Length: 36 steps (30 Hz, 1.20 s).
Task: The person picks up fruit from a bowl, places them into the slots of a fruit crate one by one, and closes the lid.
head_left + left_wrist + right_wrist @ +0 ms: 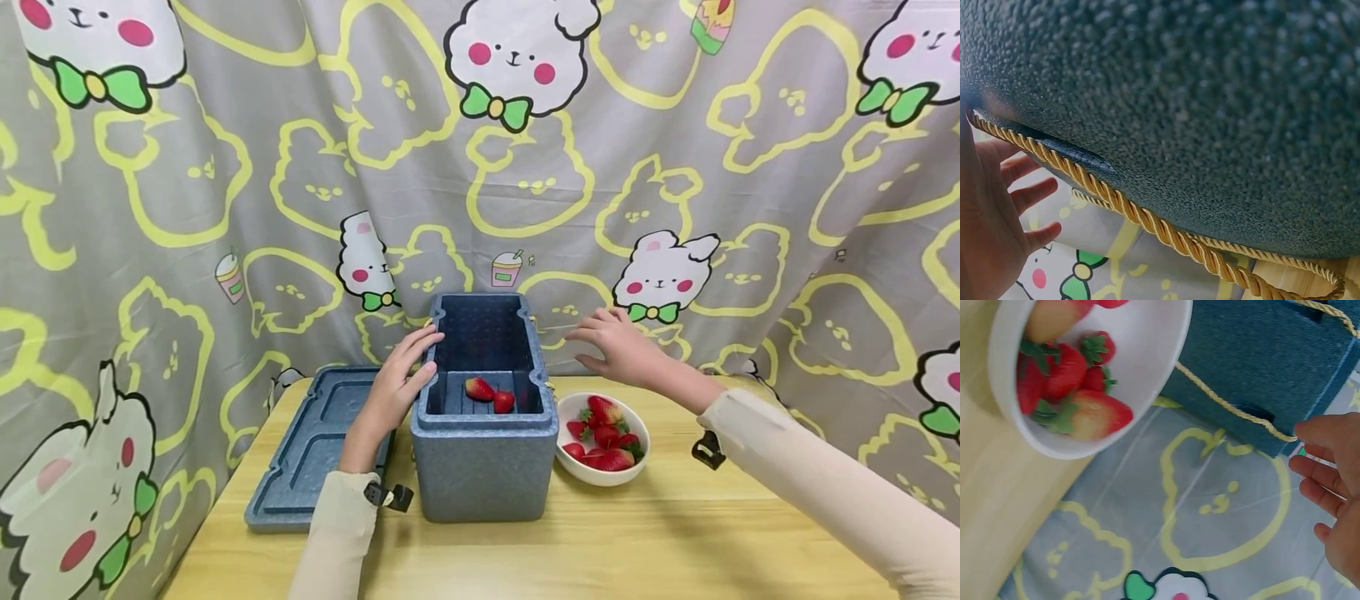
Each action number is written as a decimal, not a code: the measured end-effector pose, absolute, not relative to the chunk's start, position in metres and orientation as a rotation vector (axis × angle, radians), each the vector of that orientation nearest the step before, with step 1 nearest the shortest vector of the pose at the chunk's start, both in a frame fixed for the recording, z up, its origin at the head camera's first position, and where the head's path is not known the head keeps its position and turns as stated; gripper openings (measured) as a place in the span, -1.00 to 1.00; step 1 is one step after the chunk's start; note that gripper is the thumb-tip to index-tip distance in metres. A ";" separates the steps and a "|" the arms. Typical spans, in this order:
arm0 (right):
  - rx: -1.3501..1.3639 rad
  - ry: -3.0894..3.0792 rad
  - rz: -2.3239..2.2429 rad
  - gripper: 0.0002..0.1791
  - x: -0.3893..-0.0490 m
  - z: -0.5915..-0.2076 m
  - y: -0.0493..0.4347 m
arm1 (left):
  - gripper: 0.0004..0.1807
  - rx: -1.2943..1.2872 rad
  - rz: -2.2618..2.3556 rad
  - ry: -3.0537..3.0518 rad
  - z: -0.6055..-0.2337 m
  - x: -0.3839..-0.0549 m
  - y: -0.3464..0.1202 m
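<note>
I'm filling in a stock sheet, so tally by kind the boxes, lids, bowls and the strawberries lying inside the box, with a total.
Blue box: 1
Blue lid: 1
White bowl: 1
Strawberries inside the box: 2
Total: 5

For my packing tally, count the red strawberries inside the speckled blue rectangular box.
2: one paler-ended strawberry and, just right and nearer, one plain red strawberry, both inside the box. Its near wall may hide more.

see a pale wood-grain table [637, 542] bearing, from left to right, a flat blue-grey lid [300, 467], an open blue-grey box [483, 475] — and, just beside that, a round white bowl [596, 477].
</note>
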State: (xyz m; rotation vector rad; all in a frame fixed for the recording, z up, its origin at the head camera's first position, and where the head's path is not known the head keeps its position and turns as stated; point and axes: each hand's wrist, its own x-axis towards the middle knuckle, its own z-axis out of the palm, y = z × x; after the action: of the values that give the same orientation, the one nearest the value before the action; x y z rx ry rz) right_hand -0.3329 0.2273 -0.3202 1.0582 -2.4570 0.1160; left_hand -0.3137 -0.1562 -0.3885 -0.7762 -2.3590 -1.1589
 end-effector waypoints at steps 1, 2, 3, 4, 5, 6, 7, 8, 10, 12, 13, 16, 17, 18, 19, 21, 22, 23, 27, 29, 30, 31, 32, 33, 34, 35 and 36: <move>1.054 -2.460 0.117 -0.63 -0.333 -0.324 0.230 | -0.49 -0.774 -1.164 -2.362 -0.388 -0.314 -0.156; 1.049 -2.463 0.118 -0.64 -0.333 -0.328 0.232 | -0.49 -0.772 -1.163 -2.364 -0.388 -0.314 -0.156; 1.045 -2.467 0.120 -0.64 -0.334 -0.332 0.235 | -0.49 -0.771 -1.163 -2.366 -0.388 -0.314 -0.156; 1.040 -2.472 0.118 -0.65 -0.334 -0.336 0.237 | -0.49 -0.769 -1.157 -2.368 -0.388 -0.314 -0.156; 1.036 -2.479 0.117 -0.66 -0.334 -0.340 0.239 | -0.49 -0.765 -1.156 -2.370 -0.388 -0.314 -0.156; 1.028 -2.486 0.116 -0.66 -0.335 -0.345 0.241 | -0.49 -0.765 -1.155 -2.370 -0.388 -0.314 -0.155; 1.021 -2.496 0.115 -0.66 -0.335 -0.349 0.243 | -0.49 -0.767 -1.157 -2.367 -0.388 -0.314 -0.155; 1.013 -2.506 0.113 -0.66 -0.335 -0.353 0.245 | -0.49 -0.768 -1.160 -2.365 -0.388 -0.314 -0.155; 1.004 -2.528 0.110 -0.65 -0.335 -0.360 0.249 | -0.50 -0.774 -1.166 -2.361 -0.388 -0.314 -0.154; 0.998 -2.550 0.113 -0.64 -0.335 -0.367 0.252 | -0.50 -0.780 -1.176 -2.358 -0.387 -0.314 -0.154; 0.999 -2.559 0.114 -0.63 -0.336 -0.371 0.253 | -0.50 -0.782 -1.178 -2.358 -0.387 -0.314 -0.154; 1.000 -2.584 0.119 -0.62 -0.336 -0.379 0.257 | -0.50 -0.780 -1.181 -2.358 -0.387 -0.314 -0.154; 1.001 -2.588 0.120 -0.63 -0.336 -0.382 0.258 | -0.50 -0.781 -1.179 -2.358 -0.387 -0.314 -0.154; 1.003 -2.592 0.118 -0.63 -0.337 -0.384 0.259 | -0.50 -0.781 -1.177 -2.356 -0.387 -0.314 -0.155; 1.005 -2.595 0.115 -0.64 -0.337 -0.386 0.259 | -0.50 -0.779 -1.174 -2.357 -0.387 -0.314 -0.155; 1.004 -2.603 0.109 -0.65 -0.337 -0.390 0.260 | -0.49 -0.778 -1.169 -2.355 -0.387 -0.314 -0.156; 1.004 -2.606 0.103 -0.65 -0.337 -0.392 0.260 | -0.50 -0.780 -1.170 -2.354 -0.387 -0.314 -0.156; 1.002 -2.611 0.098 -0.64 -0.337 -0.393 0.261 | -0.49 -0.782 -1.169 -2.351 -0.387 -0.314 -0.156; 0.988 -2.641 0.084 -0.60 -0.337 -0.397 0.261 | -0.50 -0.787 -1.169 -2.348 -0.388 -0.315 -0.157; 0.979 -2.656 0.069 -0.59 -0.336 -0.398 0.260 | -0.50 -0.786 -1.171 -2.348 -0.388 -0.315 -0.156; 0.978 -2.661 0.061 -0.59 -0.336 -0.398 0.260 | -0.50 -0.786 -1.170 -2.349 -0.388 -0.315 -0.156; 0.979 -2.663 0.051 -0.59 -0.335 -0.399 0.259 | -0.50 -0.784 -1.170 -2.351 -0.388 -0.315 -0.156; 0.980 -2.662 0.037 -0.58 -0.335 -0.400 0.259 | -0.50 -0.783 -1.170 -2.352 -0.388 -0.315 -0.156; 0.981 -2.658 0.021 -0.58 -0.335 -0.401 0.260 | -0.50 -0.784 -1.169 -2.354 -0.388 -0.315 -0.156; 0.983 -2.652 0.003 -0.58 -0.335 -0.402 0.260 | -0.50 -0.787 -1.167 -2.352 -0.387 -0.315 -0.156; 0.985 -2.644 -0.016 -0.58 -0.335 -0.404 0.261 | -0.50 -0.790 -1.167 -2.350 -0.387 -0.315 -0.156; 0.986 -2.634 -0.040 -0.57 -0.335 -0.405 0.262 | -0.50 -0.792 -1.164 -2.349 -0.387 -0.315 -0.156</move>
State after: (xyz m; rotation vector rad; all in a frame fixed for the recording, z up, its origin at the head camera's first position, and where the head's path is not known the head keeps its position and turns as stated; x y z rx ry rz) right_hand -0.3349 0.2617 -0.4054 0.9859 -2.6340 -0.0400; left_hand -0.3150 -0.1558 -0.3872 -0.7921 -2.3488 -1.1636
